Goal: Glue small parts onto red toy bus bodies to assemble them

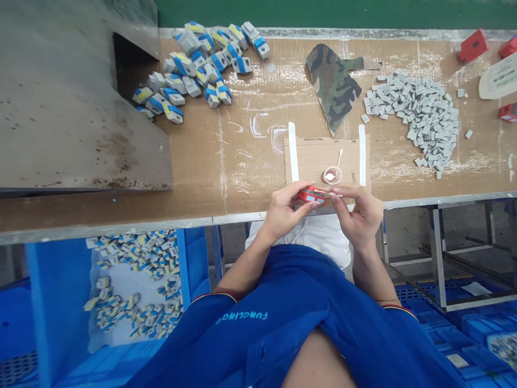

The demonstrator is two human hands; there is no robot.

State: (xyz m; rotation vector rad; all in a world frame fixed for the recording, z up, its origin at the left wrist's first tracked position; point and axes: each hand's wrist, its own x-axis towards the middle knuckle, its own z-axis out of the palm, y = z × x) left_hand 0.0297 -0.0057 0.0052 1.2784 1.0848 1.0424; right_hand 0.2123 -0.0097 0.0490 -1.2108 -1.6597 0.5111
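Observation:
Between the fingers of my left hand (286,211) is a small red toy vehicle (312,195) with grey and pale blue-white patches. My right hand (357,209) pinches a thin cotton swab (332,194), its tip at the toy's upper side; whether it touches I cannot tell. Just beyond my fingers stands a small clear cup (332,175) with white stuff in it, and another swab (340,157) leans out of it. Under the cup lies a cardboard sheet (311,153) held by white tape strips.
Grey, blue and yellow toy parts (202,62) are heaped at the back left beside a metal housing (72,108). Small grey pieces (428,116) form a pile at right, near camouflage cloth (333,81). Red parts (473,46) lie far right. A blue crate (44,307) stands below left.

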